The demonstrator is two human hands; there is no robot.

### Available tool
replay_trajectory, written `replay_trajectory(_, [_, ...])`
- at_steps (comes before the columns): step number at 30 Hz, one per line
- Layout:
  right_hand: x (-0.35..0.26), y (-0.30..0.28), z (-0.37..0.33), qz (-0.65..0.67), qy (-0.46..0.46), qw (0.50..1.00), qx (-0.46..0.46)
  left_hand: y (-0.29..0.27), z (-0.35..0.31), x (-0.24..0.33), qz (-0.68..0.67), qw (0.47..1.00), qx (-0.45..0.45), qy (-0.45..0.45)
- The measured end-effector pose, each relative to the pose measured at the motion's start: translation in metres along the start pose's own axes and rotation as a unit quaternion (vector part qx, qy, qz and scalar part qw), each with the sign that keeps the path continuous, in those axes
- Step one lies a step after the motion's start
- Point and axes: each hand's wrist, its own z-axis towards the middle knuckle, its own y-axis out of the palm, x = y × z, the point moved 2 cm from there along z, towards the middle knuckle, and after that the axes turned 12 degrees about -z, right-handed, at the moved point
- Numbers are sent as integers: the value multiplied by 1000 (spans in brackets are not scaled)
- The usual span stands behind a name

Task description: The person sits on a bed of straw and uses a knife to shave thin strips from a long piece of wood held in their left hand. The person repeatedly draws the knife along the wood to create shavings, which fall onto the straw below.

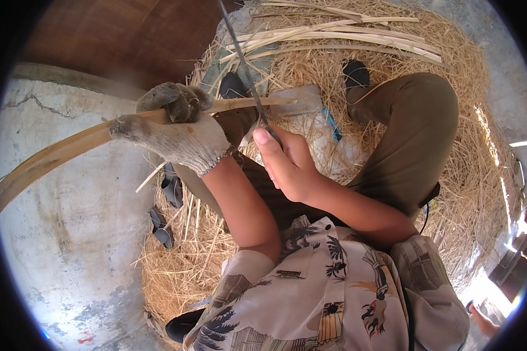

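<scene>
My left hand (178,131), in a worn, dirty knit glove, is closed around a long, pale bamboo strip (70,146). One end of the strip bows away to the left. Its thinner end reaches past the glove to the right, over a greyish flat block (301,100). In my bare right hand (290,162) is a long, thin-bladed knife (244,63), its handle mostly hidden by my fingers. The blade slants up and away, crossing the strip just right of the glove; whether it touches the strip I cannot tell.
Shavings (468,70) cover the floor around my legs. Several split strips (357,36) lie at the far side. A small blue object (332,124) rests beside the block. Dark sandals (171,186) lie by the cracked white wall (64,234). Another person's limb (483,319) shows at lower right.
</scene>
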Motion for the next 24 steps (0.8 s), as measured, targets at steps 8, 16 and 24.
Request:
replay_trajectory(8, [21, -3, 13, -30, 166, 982, -87, 4, 1, 6, -2, 999, -28, 32])
replay_trajectory(16, [15, 3, 5, -21, 172, 980, -101, 10, -5, 50, 27, 985, 74, 154])
replay_trajectory(24, [-15, -3, -13, 172, -4, 979, -107, 10, -8, 44, -115, 990, 21, 78])
